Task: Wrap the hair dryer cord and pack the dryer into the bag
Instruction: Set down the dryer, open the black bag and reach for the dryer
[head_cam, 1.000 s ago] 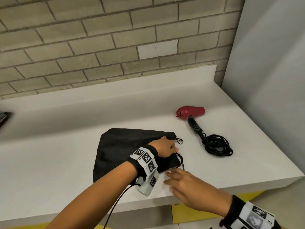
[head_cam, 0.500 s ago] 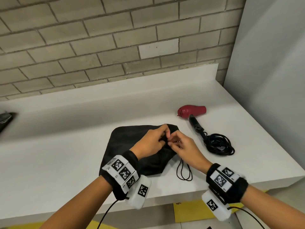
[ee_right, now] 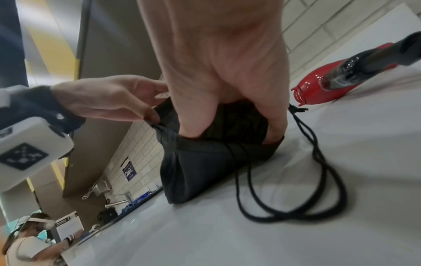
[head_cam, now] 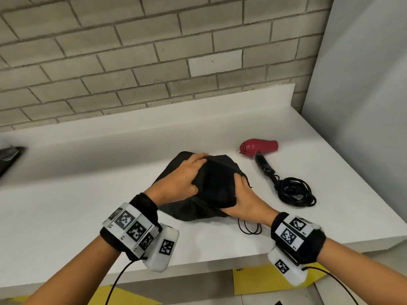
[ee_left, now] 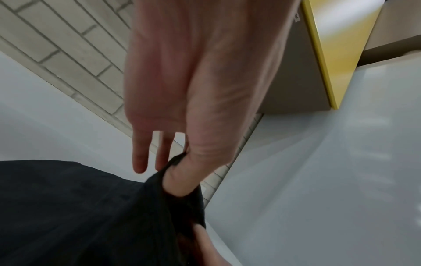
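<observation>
A black drawstring bag (head_cam: 211, 186) lies on the white counter (head_cam: 66, 216). My left hand (head_cam: 187, 175) pinches the far rim of its mouth between thumb and finger, as the left wrist view shows at the bag rim (ee_left: 175, 171). My right hand (head_cam: 240, 194) has its fingers inside the mouth (ee_right: 237, 122) and grips the near rim, so the mouth is stretched wide. The drawstring loops (head_cam: 250, 227) trail toward the counter's front edge. To the right lies the red hair dryer (head_cam: 259, 146) with its black handle (head_cam: 263, 166), and its black cord (head_cam: 296, 193) sits in a loose pile.
A brick wall (head_cam: 154, 51) backs the counter, and a grey panel (head_cam: 363, 106) closes the right side. A dark object (head_cam: 8, 157) pokes in at the far left. In the right wrist view a person with a headset (ee_right: 29, 239) stands far off along the counter.
Both hands went from the bag's drawstring end to its mouth. They have pulled the mouth apart, and the bag has bunched up and lifted off the counter.
</observation>
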Action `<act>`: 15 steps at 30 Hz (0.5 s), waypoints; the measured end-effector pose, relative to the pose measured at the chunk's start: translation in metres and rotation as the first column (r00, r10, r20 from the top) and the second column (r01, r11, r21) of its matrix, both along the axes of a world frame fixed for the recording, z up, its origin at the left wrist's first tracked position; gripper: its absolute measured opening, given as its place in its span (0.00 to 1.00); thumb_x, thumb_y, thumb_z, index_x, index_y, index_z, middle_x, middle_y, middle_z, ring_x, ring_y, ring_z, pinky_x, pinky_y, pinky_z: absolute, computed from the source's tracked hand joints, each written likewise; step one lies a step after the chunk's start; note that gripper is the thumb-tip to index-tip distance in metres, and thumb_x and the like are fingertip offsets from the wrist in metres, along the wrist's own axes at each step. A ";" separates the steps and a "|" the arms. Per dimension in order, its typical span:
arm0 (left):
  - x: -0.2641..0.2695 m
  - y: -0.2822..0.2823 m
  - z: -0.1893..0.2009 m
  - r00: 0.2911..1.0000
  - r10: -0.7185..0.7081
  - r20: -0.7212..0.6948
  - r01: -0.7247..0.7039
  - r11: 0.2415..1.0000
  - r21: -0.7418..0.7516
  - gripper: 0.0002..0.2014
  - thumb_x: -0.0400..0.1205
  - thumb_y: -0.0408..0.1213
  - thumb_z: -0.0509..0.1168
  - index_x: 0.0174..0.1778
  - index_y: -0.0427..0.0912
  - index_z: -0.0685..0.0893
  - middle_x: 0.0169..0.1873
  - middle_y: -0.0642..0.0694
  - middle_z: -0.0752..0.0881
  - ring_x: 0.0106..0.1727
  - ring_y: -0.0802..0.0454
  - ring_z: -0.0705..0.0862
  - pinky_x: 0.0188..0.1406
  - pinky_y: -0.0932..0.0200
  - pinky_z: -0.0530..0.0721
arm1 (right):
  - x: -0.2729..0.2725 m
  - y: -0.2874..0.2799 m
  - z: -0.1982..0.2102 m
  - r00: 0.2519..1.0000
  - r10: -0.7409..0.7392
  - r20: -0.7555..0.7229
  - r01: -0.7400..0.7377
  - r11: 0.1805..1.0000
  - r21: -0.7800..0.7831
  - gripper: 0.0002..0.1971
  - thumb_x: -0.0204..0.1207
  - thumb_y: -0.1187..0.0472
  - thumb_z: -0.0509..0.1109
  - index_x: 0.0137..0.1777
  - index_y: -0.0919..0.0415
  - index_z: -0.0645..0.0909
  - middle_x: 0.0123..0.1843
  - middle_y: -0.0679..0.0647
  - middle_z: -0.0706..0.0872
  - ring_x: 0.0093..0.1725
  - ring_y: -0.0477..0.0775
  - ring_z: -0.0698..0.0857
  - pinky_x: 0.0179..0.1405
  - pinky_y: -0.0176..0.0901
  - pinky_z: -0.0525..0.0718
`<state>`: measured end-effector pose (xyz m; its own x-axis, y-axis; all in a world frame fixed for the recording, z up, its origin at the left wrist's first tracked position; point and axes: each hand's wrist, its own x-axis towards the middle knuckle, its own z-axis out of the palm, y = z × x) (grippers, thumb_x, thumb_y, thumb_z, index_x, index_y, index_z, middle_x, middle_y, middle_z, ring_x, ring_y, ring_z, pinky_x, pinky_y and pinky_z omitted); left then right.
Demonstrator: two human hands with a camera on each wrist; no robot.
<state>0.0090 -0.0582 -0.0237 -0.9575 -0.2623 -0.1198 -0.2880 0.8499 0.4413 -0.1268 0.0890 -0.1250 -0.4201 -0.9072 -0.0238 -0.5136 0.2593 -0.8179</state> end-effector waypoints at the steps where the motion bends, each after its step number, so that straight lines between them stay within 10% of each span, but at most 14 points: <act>1: 0.000 0.002 0.000 0.999 -0.030 0.026 0.030 1.000 0.002 0.39 0.71 0.20 0.61 0.79 0.37 0.57 0.81 0.50 0.53 0.78 0.50 0.59 0.73 0.65 0.61 | -0.001 0.000 0.001 1.000 0.002 0.003 -0.002 1.000 0.010 0.53 0.59 0.44 0.80 0.79 0.51 0.51 0.77 0.54 0.60 0.75 0.54 0.67 0.74 0.54 0.74; 6: -0.014 -0.002 0.008 0.995 -0.095 -0.020 0.095 0.995 -0.005 0.42 0.69 0.13 0.54 0.81 0.38 0.54 0.83 0.51 0.48 0.80 0.56 0.52 0.70 0.79 0.51 | -0.006 0.012 0.017 1.000 -0.010 0.012 0.010 0.999 -0.039 0.27 0.74 0.49 0.73 0.72 0.55 0.73 0.66 0.51 0.81 0.60 0.47 0.82 0.53 0.30 0.79; 9: -0.026 -0.019 0.011 0.996 -0.093 -0.017 0.093 0.996 0.001 0.43 0.69 0.13 0.53 0.81 0.41 0.54 0.83 0.50 0.48 0.81 0.52 0.51 0.75 0.68 0.52 | -0.015 0.034 0.026 0.959 -0.241 -0.152 0.210 0.958 -0.194 0.11 0.79 0.50 0.66 0.56 0.54 0.80 0.54 0.48 0.84 0.56 0.49 0.78 0.56 0.43 0.76; 15: -0.048 -0.050 0.009 0.985 -0.133 0.112 0.144 0.984 -0.100 0.47 0.70 0.10 0.51 0.82 0.46 0.47 0.82 0.55 0.39 0.82 0.51 0.46 0.75 0.64 0.51 | -0.051 0.054 0.009 0.813 -0.141 -0.565 0.420 0.813 0.402 0.49 0.74 0.27 0.50 0.83 0.61 0.39 0.83 0.64 0.52 0.78 0.69 0.58 0.73 0.70 0.59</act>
